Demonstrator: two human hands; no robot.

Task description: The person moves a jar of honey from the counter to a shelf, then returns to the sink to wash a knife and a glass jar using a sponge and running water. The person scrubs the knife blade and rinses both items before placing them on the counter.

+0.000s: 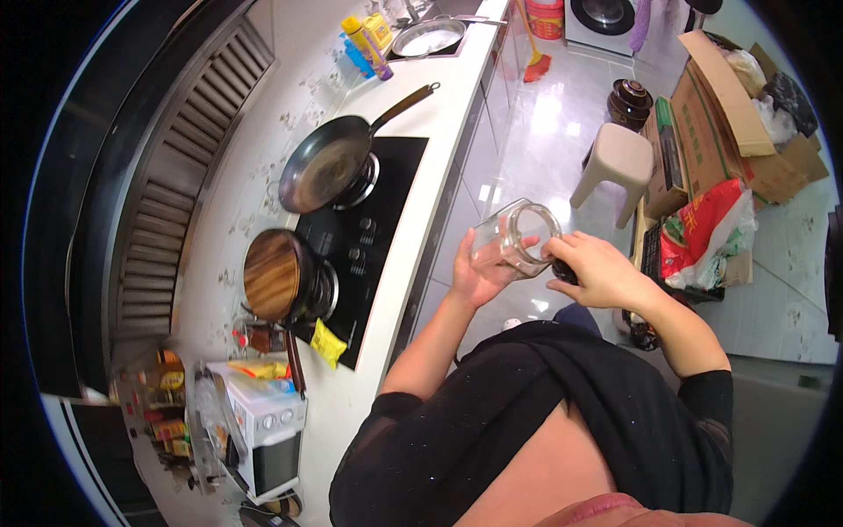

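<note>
A clear glass jar [500, 240] lies tilted in my left hand [484, 270], its round mouth towards my right hand. My right hand [593, 270] is at the jar's rim, its fingers closed on a small black object [564, 270], perhaps a lid; most of it is hidden by the fingers. The jar is held in front of my body, above the floor beside the counter. To the left, a wok [329, 165] and a pot with a wooden lid [271, 275] sit on the black gas hob [388, 217].
A yellow packet [327, 344] lies at the hob's near edge. Beyond it stands a white microwave [270, 421]. A pan [429, 38] rests at the sink. On the right are a plastic stool [620, 155], a lidded crock [630, 104], cardboard boxes [711, 122] and a red bag [701, 224].
</note>
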